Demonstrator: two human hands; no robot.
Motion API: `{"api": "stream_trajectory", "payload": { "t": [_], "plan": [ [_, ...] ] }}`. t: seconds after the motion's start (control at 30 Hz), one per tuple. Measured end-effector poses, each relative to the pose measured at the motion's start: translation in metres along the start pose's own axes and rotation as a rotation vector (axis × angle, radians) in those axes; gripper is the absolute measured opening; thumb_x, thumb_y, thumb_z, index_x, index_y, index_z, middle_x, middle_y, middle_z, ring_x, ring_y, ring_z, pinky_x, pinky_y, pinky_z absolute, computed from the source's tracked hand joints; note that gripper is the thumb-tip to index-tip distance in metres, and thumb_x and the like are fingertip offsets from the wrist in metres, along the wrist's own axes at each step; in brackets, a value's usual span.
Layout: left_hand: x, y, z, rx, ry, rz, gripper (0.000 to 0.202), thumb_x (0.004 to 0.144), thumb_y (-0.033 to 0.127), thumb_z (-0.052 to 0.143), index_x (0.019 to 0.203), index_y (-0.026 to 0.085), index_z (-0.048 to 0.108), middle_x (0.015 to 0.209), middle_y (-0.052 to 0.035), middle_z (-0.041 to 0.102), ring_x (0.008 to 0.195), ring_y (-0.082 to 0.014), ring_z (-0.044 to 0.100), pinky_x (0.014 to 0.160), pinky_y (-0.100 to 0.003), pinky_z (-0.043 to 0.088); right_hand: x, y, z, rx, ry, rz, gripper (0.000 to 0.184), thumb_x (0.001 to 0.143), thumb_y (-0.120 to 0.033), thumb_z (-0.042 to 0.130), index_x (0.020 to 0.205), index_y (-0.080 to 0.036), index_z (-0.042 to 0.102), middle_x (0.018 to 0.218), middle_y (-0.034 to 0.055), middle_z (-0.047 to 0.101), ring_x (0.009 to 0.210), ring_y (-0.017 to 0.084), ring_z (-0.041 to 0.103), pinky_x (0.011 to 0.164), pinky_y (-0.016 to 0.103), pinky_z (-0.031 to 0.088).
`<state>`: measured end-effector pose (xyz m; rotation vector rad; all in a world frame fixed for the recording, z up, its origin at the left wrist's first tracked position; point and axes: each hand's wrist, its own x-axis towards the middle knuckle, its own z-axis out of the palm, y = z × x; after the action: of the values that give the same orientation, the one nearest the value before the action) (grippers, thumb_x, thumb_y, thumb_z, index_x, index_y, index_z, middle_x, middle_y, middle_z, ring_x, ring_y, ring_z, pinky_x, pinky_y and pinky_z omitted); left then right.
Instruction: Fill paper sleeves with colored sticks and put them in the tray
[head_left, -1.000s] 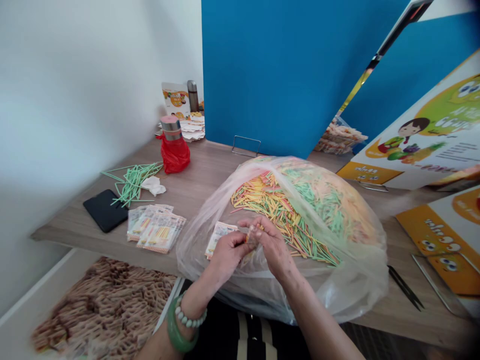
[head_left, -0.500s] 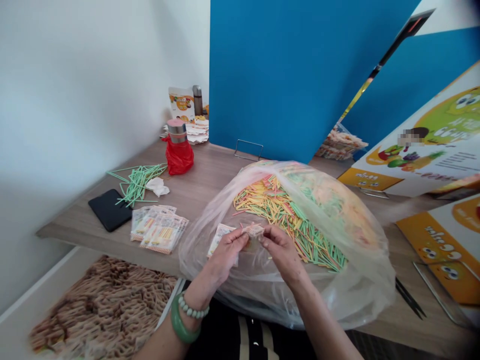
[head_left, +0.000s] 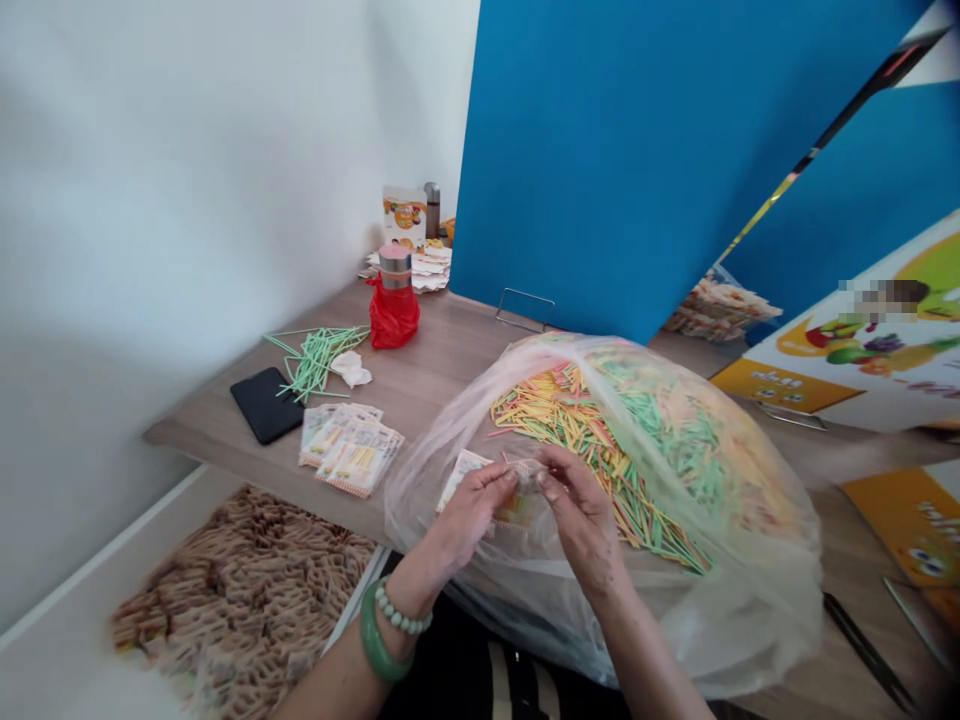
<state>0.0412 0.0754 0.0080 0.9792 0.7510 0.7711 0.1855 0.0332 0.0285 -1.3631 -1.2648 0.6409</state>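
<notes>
While left hand point(head_left: 466, 508) and right hand point(head_left: 589, 515) both pinch a small clear packet point(head_left: 516, 512), multicoloured sticks point(head_left: 564, 424) lie at its two o'clock, printed sachets point(head_left: 356, 460) at nine.

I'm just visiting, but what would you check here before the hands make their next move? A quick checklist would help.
1. Left hand has a grip: ok, fingers pinch the small printed packet.
2. Right hand is at the packet too: ok, fingers at its right side.
3. Packet's top is closed: cannot tell, fingers cover much of it.
4. Coloured sticks are near: ok, just beyond the hands, with the plastic bag around them.
5. Packets on the table are squarely stacked: not ok, they overlap unevenly.
6. Black tweezers are clear of the hands: ok, right of the bag.
</notes>
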Motion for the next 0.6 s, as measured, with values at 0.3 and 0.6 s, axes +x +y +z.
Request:
{"api": "stream_trajectory", "payload": {
  "t": [0.3,0.6],
  "plan": [
    [-0.017,0.016,-0.006,0.058,0.089,0.076,0.031,0.083,0.046,0.064,0.086,0.017,0.073,0.076,-0.0039,0.063,0.072,-0.0177,0.057,0.062,-0.027,0.048,0.004,0.003,0.009,-0.010,-0.232,0.111,0.034,0.083,-0.042,0.067,0.114,-0.028,0.069,0.110,0.0084,0.071,0.101,0.031,0.062,0.089,0.047,0.049],
    [-0.032,0.022,-0.031,0.138,0.212,0.188,0.031,0.080,0.045,0.067,0.079,0.015,0.072,0.083,-0.0060,0.063,0.078,-0.0180,0.057,0.064,-0.027,0.048,-0.012,0.020,0.042,0.033,-0.418,0.194,0.026,0.083,-0.043,0.061,0.071,-0.021,0.066,0.072,0.0034,0.063,0.075,0.023,0.057,0.071,0.034,0.046]
  ]
}}
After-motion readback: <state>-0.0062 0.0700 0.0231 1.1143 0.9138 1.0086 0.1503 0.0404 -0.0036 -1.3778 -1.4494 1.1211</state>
